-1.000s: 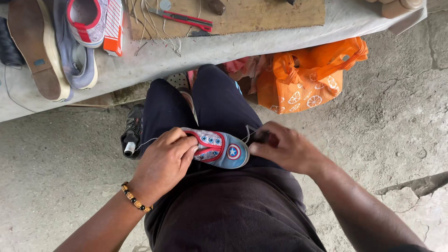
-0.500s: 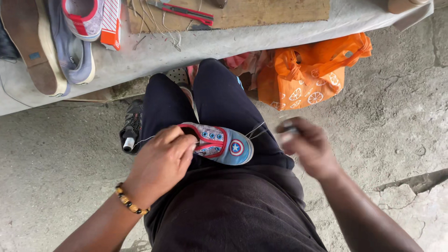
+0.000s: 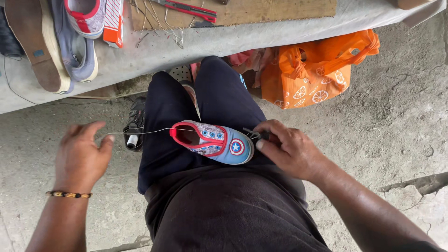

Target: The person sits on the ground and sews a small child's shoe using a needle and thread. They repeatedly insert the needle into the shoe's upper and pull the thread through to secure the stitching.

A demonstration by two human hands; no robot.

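Note:
A small child's shoe (image 3: 213,141), blue with red trim and a star badge on the toe, lies on my lap across my dark trousers. My right hand (image 3: 288,148) rests at the shoe's toe, fingers pinched on a small dark tool and loops of thread. My left hand (image 3: 82,156) is out to the left, away from the shoe, pulling a thin pale thread (image 3: 140,133) taut from the shoe's opening. A beaded bracelet sits on my left wrist.
A low cloth-covered bench (image 3: 224,39) carries several shoes and soles (image 3: 70,42), a wooden board (image 3: 261,9) and a red-handled cutter (image 3: 189,8). An orange bag (image 3: 317,74) lies on the concrete floor at right. A dark spool (image 3: 134,126) stands by my left knee.
My left hand let go of the shoe and moved left, drawing the thread out. My right hand came back to the shoe's toe.

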